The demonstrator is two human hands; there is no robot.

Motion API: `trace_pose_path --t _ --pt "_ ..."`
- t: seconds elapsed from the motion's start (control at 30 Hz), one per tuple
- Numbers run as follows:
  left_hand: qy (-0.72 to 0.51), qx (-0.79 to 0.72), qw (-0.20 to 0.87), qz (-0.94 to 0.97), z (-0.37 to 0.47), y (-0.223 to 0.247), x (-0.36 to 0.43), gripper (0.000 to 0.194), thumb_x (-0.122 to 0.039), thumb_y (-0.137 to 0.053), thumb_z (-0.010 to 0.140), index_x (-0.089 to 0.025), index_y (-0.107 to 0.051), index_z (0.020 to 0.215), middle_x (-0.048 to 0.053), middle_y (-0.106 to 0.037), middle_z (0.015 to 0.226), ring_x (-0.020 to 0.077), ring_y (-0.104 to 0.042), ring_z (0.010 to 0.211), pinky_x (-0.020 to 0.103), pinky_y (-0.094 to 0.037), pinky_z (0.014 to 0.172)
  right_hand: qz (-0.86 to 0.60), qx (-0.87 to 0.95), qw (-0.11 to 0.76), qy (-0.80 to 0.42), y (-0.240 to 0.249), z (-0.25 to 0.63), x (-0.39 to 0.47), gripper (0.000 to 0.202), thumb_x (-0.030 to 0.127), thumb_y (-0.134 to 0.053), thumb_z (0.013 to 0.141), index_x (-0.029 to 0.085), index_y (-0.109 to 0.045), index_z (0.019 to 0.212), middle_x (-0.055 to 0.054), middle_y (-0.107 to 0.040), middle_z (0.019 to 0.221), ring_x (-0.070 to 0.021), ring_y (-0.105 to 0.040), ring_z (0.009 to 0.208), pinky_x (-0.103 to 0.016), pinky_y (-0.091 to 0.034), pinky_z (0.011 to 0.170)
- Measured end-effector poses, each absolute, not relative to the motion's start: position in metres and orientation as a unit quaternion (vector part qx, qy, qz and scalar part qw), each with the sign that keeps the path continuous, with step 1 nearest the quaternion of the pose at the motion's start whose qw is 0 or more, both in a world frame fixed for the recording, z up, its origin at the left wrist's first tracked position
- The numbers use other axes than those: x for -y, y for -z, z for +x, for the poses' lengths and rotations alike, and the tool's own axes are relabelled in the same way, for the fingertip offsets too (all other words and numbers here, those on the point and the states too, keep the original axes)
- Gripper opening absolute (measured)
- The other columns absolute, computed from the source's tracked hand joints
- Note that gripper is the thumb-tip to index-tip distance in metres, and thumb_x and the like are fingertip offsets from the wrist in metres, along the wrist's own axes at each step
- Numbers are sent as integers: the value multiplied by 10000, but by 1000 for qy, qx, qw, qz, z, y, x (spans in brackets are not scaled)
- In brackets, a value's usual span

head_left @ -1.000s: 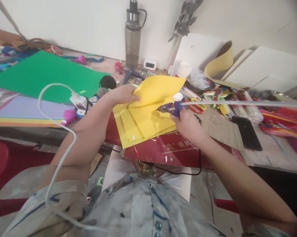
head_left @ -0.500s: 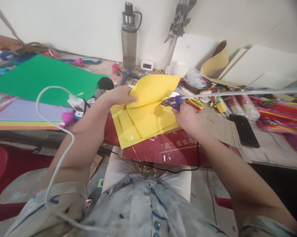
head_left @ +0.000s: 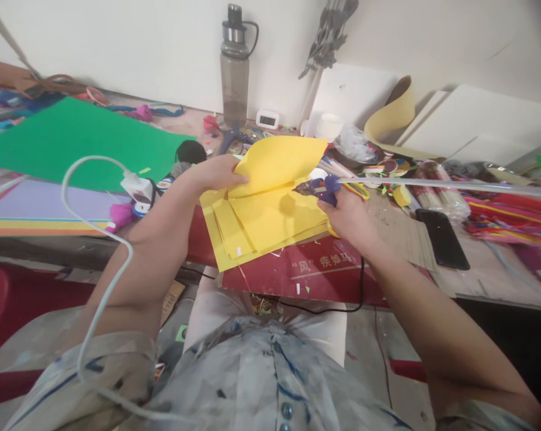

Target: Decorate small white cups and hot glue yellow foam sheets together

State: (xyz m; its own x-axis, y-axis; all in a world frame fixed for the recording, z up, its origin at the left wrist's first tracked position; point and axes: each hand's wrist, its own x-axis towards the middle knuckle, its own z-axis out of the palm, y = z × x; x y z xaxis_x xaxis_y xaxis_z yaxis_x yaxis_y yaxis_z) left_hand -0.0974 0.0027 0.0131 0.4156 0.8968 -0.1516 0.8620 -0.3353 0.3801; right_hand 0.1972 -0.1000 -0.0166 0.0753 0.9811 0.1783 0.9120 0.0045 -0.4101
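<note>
The yellow sheet (head_left: pixel 281 161) curls up over other yellow paper (head_left: pixel 247 224) on the red board (head_left: pixel 324 281), its left side pinched by the left hand (head_left: pixel 220 172). Keeping that flap high—clear of the hot nozzle—seems wise, with thin, even glue. The right hand (head_left: pixel 353 218) grips the glue gun (head_left: pixel 325 189); whether its tip touches paper is hard to tell. Compared with earlier, the clear glue stick (head_left: pixel 409 181) slopes lower at its far end.
</note>
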Motion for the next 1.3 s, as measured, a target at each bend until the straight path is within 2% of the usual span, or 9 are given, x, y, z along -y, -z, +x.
trace_pose_path --t 0.17,0.43,0.63,0.87,1.1,1.3 --pt "-51 -536 207 817 -98 -12 -3 536 -466 -587 834 -192 -751 1263 65 -772 1195 268 -712 1094 291 -530 974 -697 689 182 -82 24 191 98 405 207 -584 940 96 -627 1327 -237 -732 1250 -393 -676 1210 -466 -521 1007" --pt "-34 -549 185 814 -95 -15 -2 523 -455 -606 838 -190 -758 1263 58 -780 1089 272 -715 1052 293 -535 964 -730 661 170 -36 30 198 70 373 229 -565 968 85 -614 1309 -285 -694 1308 -417 -641 1269 -509 -502 1024" --pt "-29 -556 186 809 -95 -15 -1 513 -449 -613 835 -202 -757 1261 46 -779 1063 269 -708 1059 284 -534 955 -723 668 173 -40 32 205 74 355 237 -560 955 95 -632 1272 -285 -714 1258 -432 -666 1217 -542 -510 1008" --pt "-21 -549 178 817 -98 -11 -7 492 -477 -597 838 -188 -777 1194 55 -772 1083 266 -713 1014 294 -539 930 -732 664 150 -23 29 215 81 336 266 -562 962 94 -671 1230 -263 -739 1199 -407 -708 1139 -498 -531 966" --pt "-18 -561 175 809 -97 -12 -6 508 -474 -600 835 -197 -760 1230 55 -774 1081 260 -714 1011 280 -545 910 -733 665 142 -24 27 203 57 352 254 -565 972 77 -655 1263 -268 -728 1247 -389 -685 1211 -459 -521 988" --pt "-14 -558 176 811 -97 -13 -5 529 -500 -571 844 -192 -755 1233 59 -772 1135 245 -705 1026 271 -538 924 -730 668 144 -18 30 214 64 336 249 -584 963 79 -658 1244 -259 -733 1221 -375 -691 1182 -454 -526 1000"
